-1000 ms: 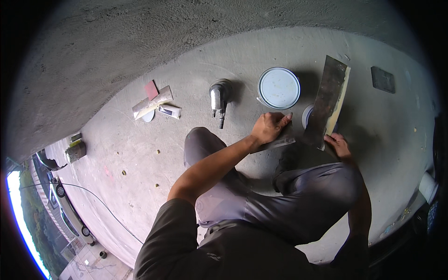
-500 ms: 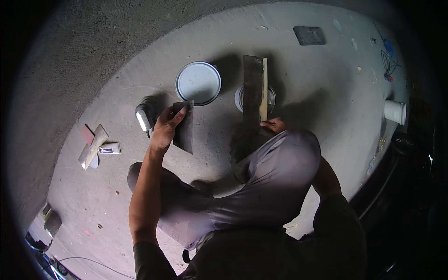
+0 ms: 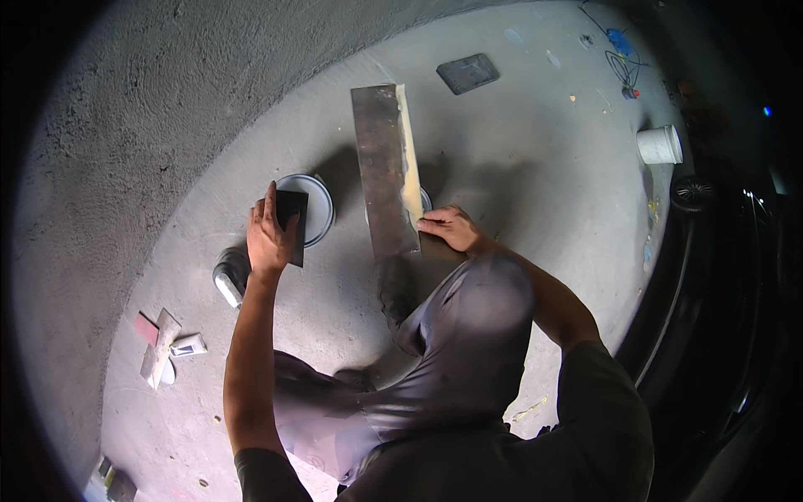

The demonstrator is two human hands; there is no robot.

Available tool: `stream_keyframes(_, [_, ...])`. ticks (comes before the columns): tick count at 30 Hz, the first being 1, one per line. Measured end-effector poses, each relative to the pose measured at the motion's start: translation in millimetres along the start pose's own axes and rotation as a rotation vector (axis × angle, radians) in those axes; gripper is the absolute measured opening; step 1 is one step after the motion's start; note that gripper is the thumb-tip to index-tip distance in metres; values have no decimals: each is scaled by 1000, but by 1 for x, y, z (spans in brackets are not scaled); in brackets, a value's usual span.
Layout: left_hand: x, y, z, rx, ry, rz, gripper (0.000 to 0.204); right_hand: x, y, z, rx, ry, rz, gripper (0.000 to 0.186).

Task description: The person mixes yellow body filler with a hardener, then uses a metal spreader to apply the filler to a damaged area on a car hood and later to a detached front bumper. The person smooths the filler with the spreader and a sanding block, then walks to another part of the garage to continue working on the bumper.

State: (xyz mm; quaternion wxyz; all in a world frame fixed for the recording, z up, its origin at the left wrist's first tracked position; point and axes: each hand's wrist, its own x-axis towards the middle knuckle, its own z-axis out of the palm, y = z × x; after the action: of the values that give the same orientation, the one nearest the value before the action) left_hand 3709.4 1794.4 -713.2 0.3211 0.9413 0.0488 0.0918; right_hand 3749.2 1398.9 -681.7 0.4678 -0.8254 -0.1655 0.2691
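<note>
— How is the left hand (image 3: 273, 238) held?
— Half open: the scraper (image 3: 291, 203) is gripped by its nine o'clock edge, with the can (image 3: 319, 209) at two o'clock.
— And the right hand (image 3: 452, 227)?
— Nearly closed. The blade (image 3: 381, 171), at two o'clock from the left hand, is pinched at its five o'clock corner; its three o'clock edge is coated with paste (image 3: 411, 171).

The person's left hand (image 3: 269, 243) has moved the small blade (image 3: 294, 205) away from the long blade (image 3: 381, 167). The small blade now overlaps the can (image 3: 319, 209); one second ago it was clear of it. The index finger, previously curled, is extended. The person's head has turned right: the bucket (image 3: 661, 145) is now fully in sight, the parked car no longer.
</note>
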Motion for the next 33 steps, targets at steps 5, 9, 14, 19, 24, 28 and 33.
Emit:
stream_keyframes(5, [2,76,-29,-772,-46,-175,65,28,-89,-16,-34,-103,-231,32])
stream_keyframes(9, [1,124,-75,-1169,47,-87,48,55,-144,-14,-10,-460,-383,29])
stream_keyframes(14, [-55,114,-162,-1295,72,-56,61,84,-192,-31,261,180,73,46])
stream_keyframes(19, [-115,119,-212,-988,60,-41,73,114,-246,-27,-109,321,-599,56])
stream_keyframes(24, [-146,120,-233,-969,126,-58,73,62,-311,36,-384,465,-875,69])
stream_keyframes(28, [-159,117,-244,-991,199,-155,70,12,-338,86,-447,172,-1307,70])
stream_keyframes(33, [-168,118,-252,-805,172,-65,67,63,-366,50,-529,560,-1190,73])
